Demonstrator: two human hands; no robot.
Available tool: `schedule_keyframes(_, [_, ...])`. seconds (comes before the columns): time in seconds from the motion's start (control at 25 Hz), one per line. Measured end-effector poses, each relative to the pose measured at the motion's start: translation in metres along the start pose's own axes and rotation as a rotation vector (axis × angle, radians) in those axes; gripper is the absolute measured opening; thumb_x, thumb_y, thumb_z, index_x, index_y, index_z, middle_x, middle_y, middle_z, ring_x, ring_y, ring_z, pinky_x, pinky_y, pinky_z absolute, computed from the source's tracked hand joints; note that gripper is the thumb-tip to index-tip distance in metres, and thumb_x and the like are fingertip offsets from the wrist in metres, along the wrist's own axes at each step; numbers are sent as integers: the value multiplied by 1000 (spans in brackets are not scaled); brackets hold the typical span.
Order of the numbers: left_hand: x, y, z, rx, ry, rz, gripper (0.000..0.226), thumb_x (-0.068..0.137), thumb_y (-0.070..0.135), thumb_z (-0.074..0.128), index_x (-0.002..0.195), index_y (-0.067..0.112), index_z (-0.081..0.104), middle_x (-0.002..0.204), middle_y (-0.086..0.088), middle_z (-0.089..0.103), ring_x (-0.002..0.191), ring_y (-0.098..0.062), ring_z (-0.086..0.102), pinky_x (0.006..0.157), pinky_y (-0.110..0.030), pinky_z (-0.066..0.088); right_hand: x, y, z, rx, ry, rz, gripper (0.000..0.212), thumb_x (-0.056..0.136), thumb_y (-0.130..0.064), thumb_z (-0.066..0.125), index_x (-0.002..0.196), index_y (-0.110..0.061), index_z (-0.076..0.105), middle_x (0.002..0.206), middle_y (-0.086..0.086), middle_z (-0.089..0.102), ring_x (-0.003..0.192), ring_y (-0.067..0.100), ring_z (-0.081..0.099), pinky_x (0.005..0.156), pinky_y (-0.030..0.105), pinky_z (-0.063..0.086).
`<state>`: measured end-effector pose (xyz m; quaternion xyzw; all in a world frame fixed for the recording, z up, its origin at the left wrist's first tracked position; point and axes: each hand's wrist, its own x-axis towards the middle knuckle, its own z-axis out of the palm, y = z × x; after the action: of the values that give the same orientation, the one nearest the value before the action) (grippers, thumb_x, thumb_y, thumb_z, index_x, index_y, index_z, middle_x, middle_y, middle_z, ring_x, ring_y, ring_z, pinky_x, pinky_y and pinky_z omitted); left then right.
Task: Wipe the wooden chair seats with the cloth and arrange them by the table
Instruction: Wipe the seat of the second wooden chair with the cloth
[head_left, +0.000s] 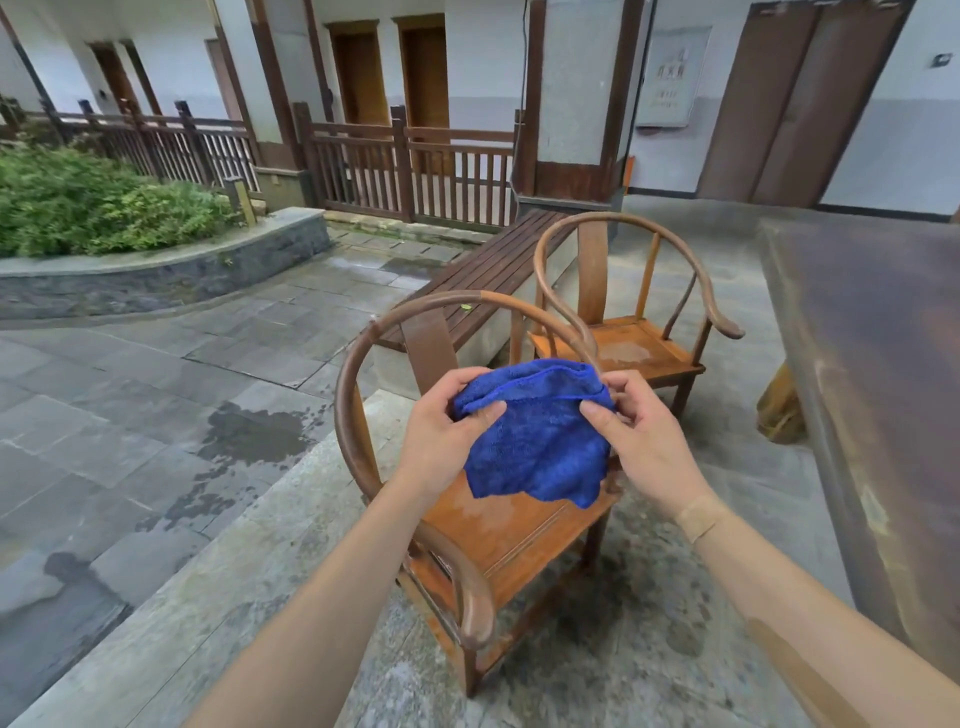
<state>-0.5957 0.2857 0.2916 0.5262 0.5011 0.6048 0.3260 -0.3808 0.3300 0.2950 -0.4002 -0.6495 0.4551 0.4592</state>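
A blue cloth (540, 447) hangs in the air above the near wooden chair (498, 530). My left hand (441, 436) pinches its upper left edge and my right hand (644, 441) pinches its upper right edge, so the cloth is spread between them. The near chair has a curved horseshoe back and an orange-brown seat with pale damp patches. A second chair of the same kind (634, 348) stands just behind it, with a wet spot on its seat. The long dark wooden table (878, 364) runs along the right side.
A slatted wooden bench (493, 270) stands behind the chairs. The stone floor steps down on the left to wet paving (156, 405). A raised planter with bushes (104, 208) and a wooden fence (415, 171) lie further back. A pillar (571, 104) rises behind the bench.
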Motion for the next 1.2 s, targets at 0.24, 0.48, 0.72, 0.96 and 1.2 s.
schedule_keyframes(0.24, [78,-34,-15,13,70,-8,27,89,5,71,105,27,67,95,16,72,94,-5,67,78,-20,53,95,26,24,19,-28,10,13,98,-15,61,104,-26,58,94,11,70,73,12,63,55,27,49])
schedule_keyframes(0.48, [147,-77,-7,68,203,-51,26,90,8,71,105,29,68,97,16,72,95,-6,67,82,-24,54,192,67,29,7,-123,-17,16,97,-19,63,103,-33,59,98,11,70,78,16,64,56,30,50])
schedule_keyframes(0.72, [219,-124,27,123,462,-85,24,90,4,70,104,23,69,94,8,71,88,-5,65,84,-27,54,315,122,24,-10,-338,-67,32,95,-24,64,93,-53,55,96,20,66,77,33,61,61,43,50])
schedule_keyframes(0.96, [247,-181,57,159,658,-236,23,92,4,67,107,21,69,99,5,71,89,-2,65,79,-16,49,384,192,33,-74,-524,-33,21,86,-40,62,99,-53,53,95,6,67,82,34,67,74,51,55])
schedule_keyframes(1.2, [215,-326,65,230,760,-441,28,93,7,62,107,31,69,102,14,72,102,-10,68,90,-30,54,371,337,70,-176,-622,90,26,93,-19,66,107,-38,55,85,-8,65,63,0,57,64,15,44])
